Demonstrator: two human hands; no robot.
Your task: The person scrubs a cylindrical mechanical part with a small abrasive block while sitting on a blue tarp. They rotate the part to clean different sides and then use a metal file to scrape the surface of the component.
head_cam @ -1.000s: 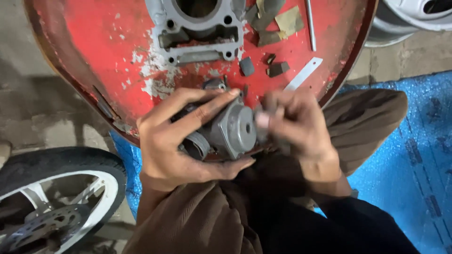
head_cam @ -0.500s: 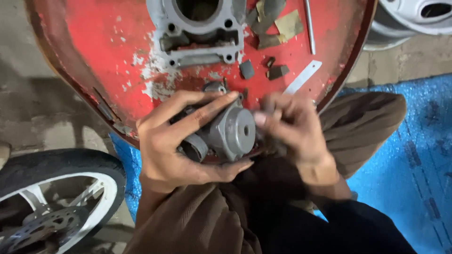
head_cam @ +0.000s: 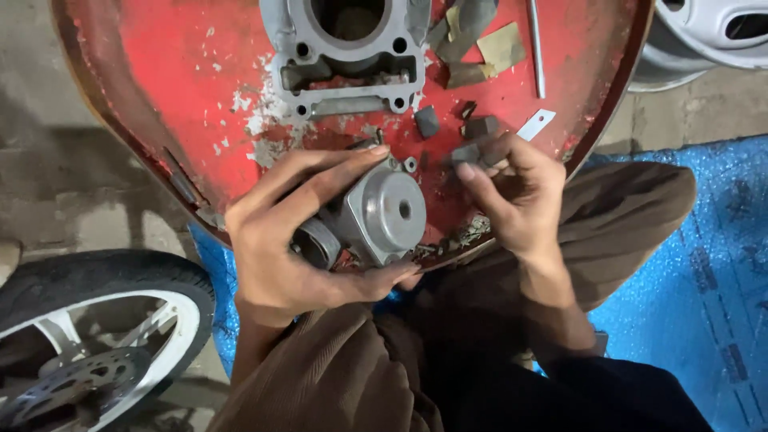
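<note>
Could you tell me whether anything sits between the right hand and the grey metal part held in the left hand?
Nothing visible does. The left hand grips the grey metal part over the edge of the red tray. The right hand, pinching a small dark piece, is apart from it, with only bare tray showing in the gap between.

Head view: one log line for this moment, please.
left hand: grips grey metal housing | right hand: pinches small dark piece | surface: red metal tray | nearby: engine cylinder block
</note>
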